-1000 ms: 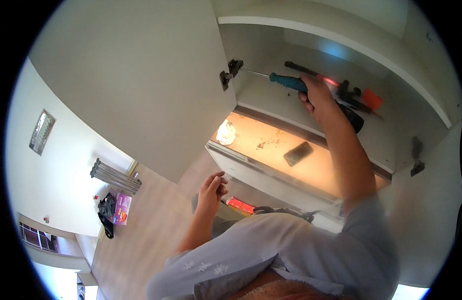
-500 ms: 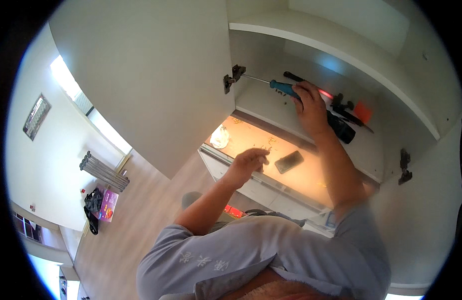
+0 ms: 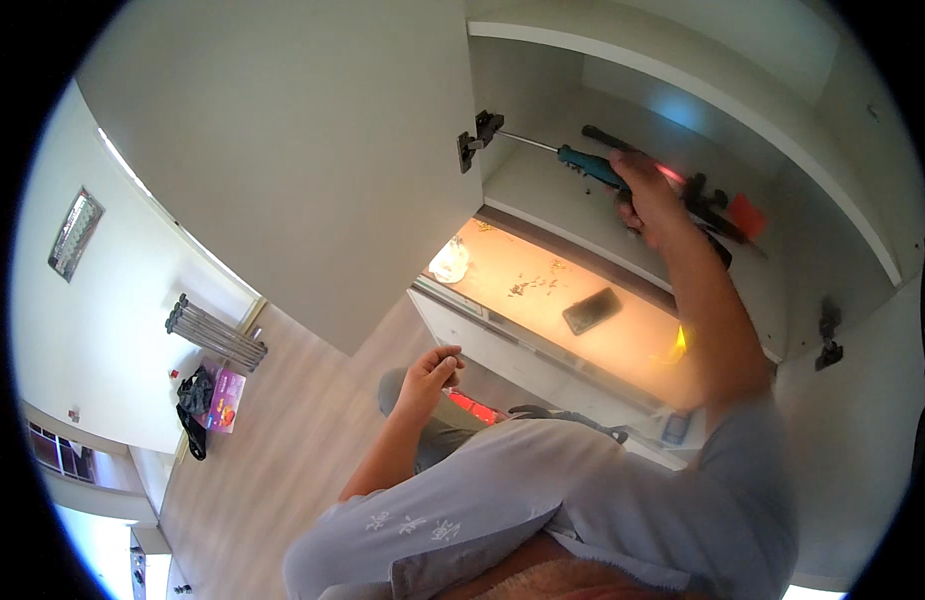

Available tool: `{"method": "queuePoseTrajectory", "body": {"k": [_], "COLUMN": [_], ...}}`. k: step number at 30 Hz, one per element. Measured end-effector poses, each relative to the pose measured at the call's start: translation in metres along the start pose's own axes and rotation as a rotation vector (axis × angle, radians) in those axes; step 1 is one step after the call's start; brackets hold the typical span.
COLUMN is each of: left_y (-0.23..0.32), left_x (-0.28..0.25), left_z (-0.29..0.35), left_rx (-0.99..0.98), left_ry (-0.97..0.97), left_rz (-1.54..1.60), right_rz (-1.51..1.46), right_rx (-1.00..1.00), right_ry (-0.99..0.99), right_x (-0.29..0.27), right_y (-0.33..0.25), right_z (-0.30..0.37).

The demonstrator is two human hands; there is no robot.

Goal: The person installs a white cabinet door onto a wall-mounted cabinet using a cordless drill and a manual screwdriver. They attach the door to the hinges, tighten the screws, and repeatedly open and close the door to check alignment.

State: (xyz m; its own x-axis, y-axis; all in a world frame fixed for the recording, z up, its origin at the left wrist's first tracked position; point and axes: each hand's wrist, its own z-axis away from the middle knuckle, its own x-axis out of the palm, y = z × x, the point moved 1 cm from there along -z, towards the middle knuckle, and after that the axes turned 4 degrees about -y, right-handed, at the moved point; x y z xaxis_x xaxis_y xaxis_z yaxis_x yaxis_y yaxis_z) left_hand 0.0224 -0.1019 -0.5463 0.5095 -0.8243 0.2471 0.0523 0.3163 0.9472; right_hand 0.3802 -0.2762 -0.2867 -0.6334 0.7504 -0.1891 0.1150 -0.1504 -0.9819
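Note:
My right hand (image 3: 646,192) is closed around the teal handle of a screwdriver (image 3: 588,165) inside the cabinet. The screwdriver's thin shaft reaches left to a dark metal hinge (image 3: 479,138) at the edge of the white cabinet door (image 3: 282,150), its tip at the hinge. Lower left, beside my bent knee, my left hand (image 3: 432,379) has its fingers curled and pinched together; whatever lies in them is too small to make out. Below the cabinet a lit drawer (image 3: 502,240) holds a dark phone (image 3: 591,311) and scattered small screws (image 3: 530,288).
On the cabinet floor behind my right hand lie dark tools (image 3: 717,205) and an orange-red piece (image 3: 747,215). A shelf (image 3: 682,75) runs above. Another hinge (image 3: 828,340) is on the right panel. Metal legs (image 3: 214,332) and a purple box (image 3: 225,400) stand by the left wall.
My left hand has drawn back from over the drawer, down and left toward my knee. My right hand keeps the screwdriver at the hinge, its grip shifted. The whole view has shifted slightly.

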Motion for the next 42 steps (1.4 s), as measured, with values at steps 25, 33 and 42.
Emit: {"method": "queuePoseTrajectory", "body": {"k": [25,33,42], "left_y": [0.138,0.147,0.149], "left_x": [-0.044,-0.029,-0.015], "left_z": [0.041,0.018,0.026], "left_rx": [0.945,0.955,1.046], "left_ry": [0.347,0.449,0.494], "left_rz": [-0.162,-0.229,-0.350], "right_rz": [0.745,0.331,0.345], "right_rx": [-1.349,-1.435,-1.326], "right_ry": [0.353,0.641,0.766], "right_x": [-0.037,-0.072,-0.102], "right_y": [-0.124,-0.340,-0.499], "right_z": [0.149,0.104,-0.015]}}
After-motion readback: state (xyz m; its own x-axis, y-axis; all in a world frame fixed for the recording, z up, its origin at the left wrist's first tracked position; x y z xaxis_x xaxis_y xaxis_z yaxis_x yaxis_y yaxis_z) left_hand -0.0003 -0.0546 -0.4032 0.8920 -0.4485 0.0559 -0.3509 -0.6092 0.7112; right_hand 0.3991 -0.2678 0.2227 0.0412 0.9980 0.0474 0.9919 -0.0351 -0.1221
